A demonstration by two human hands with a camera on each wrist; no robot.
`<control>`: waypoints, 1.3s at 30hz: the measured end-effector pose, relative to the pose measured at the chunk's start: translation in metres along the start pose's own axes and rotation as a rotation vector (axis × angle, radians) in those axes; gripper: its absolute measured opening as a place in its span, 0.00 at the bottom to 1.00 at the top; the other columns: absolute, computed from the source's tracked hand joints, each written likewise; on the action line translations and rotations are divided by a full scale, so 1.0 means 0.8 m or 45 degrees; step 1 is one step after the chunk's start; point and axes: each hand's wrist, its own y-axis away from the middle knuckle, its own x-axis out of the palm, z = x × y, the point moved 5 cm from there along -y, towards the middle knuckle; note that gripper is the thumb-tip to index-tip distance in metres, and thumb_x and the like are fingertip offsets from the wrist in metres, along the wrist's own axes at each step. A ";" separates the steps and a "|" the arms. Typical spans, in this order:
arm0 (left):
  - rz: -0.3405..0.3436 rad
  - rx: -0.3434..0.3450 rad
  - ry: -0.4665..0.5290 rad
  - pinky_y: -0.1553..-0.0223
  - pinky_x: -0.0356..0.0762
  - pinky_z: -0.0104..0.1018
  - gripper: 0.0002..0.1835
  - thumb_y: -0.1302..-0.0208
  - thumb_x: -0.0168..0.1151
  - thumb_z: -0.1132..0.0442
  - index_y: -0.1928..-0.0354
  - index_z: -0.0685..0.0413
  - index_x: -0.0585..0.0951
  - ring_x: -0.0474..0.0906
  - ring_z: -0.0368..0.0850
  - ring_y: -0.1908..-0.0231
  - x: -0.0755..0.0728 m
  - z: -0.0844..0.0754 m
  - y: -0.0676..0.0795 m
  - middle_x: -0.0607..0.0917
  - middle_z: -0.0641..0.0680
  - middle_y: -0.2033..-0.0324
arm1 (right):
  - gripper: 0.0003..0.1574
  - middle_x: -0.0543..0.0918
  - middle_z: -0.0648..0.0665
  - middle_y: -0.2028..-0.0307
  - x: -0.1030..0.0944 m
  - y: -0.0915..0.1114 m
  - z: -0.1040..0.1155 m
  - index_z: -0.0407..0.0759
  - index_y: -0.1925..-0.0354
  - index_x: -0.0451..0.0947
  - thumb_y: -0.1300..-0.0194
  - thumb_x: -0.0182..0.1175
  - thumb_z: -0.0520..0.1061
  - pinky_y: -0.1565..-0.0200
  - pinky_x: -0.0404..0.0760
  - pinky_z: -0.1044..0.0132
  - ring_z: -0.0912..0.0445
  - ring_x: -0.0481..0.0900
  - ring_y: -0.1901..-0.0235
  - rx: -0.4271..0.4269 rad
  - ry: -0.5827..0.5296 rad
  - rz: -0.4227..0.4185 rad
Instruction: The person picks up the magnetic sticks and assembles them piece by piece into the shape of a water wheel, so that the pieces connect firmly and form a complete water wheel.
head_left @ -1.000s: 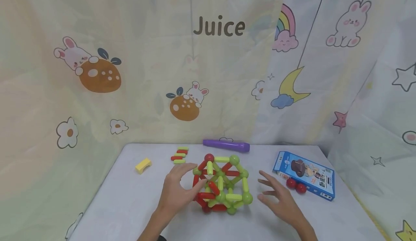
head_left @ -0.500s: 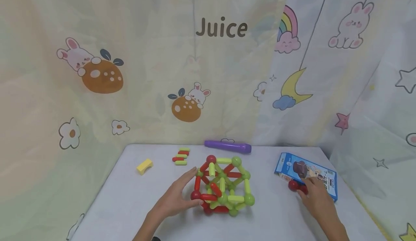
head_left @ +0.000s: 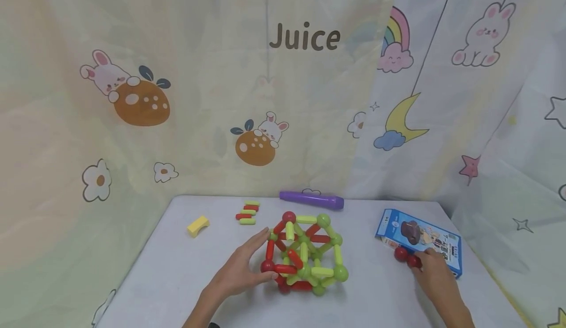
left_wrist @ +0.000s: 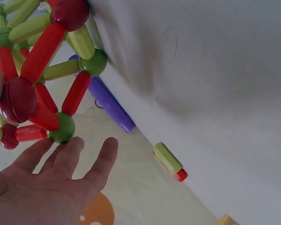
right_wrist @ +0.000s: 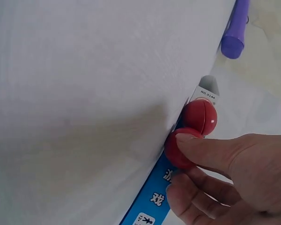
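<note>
A lattice of red and green sticks joined by balls, a magnetic building model [head_left: 305, 271], stands on the table. My left hand [head_left: 240, 266] is at its left side, fingers spread and nearly straight. Its fingertips touch a green ball [left_wrist: 62, 129] in the left wrist view, and the thumb lies by a red ball [left_wrist: 18, 99]. Over on the right, my right hand [head_left: 435, 276] pinches a red ball [right_wrist: 180, 149] between thumb and fingers. Another red ball [right_wrist: 200, 116] sits right against it, beside the blue box [head_left: 426, 239].
A purple stick-shaped thing [head_left: 311, 200] lies along the table's back edge. Several loose red and green sticks [head_left: 247, 213] lie behind the model on the left, with a yellow arch block [head_left: 198, 226] further left. A patterned curtain [head_left: 305, 122] hangs behind the white table [head_left: 177, 259].
My right hand has moved from beside the model rightward to the red balls and now pinches one. My left hand has shifted slightly down along the model's left side.
</note>
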 end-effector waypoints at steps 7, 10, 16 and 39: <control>0.002 0.006 0.027 0.30 0.70 0.71 0.54 0.40 0.82 0.44 0.16 0.42 0.64 0.59 0.61 0.19 -0.001 0.001 0.000 0.64 0.51 0.17 | 0.25 0.81 0.25 0.55 -0.009 0.008 0.006 0.19 0.47 0.80 0.37 0.76 0.33 0.46 0.83 0.34 0.34 0.79 0.56 0.025 -0.006 0.038; 0.011 0.011 0.032 0.31 0.71 0.70 0.54 0.39 0.81 0.44 0.15 0.43 0.63 0.60 0.61 0.19 -0.001 0.001 0.000 0.63 0.51 0.17 | 0.28 0.81 0.22 0.51 -0.025 0.020 0.026 0.19 0.45 0.79 0.35 0.76 0.37 0.44 0.81 0.31 0.29 0.78 0.49 -0.013 -0.044 -0.019; 0.010 0.027 0.035 0.33 0.76 0.64 0.54 0.38 0.81 0.45 0.15 0.46 0.63 0.62 0.61 0.20 -0.003 0.000 0.002 0.63 0.52 0.16 | 0.29 0.82 0.27 0.49 -0.057 0.050 0.100 0.26 0.42 0.81 0.34 0.77 0.41 0.47 0.86 0.36 0.35 0.81 0.51 -0.164 -0.220 -0.196; 0.031 0.022 0.060 0.33 0.76 0.65 0.54 0.37 0.80 0.44 0.15 0.44 0.62 0.61 0.58 0.19 0.001 0.001 0.000 0.61 0.50 0.16 | 0.29 0.83 0.60 0.55 -0.070 0.102 0.301 0.47 0.46 0.88 0.47 0.84 0.36 0.63 0.85 0.71 0.63 0.81 0.59 -0.732 -0.671 -0.372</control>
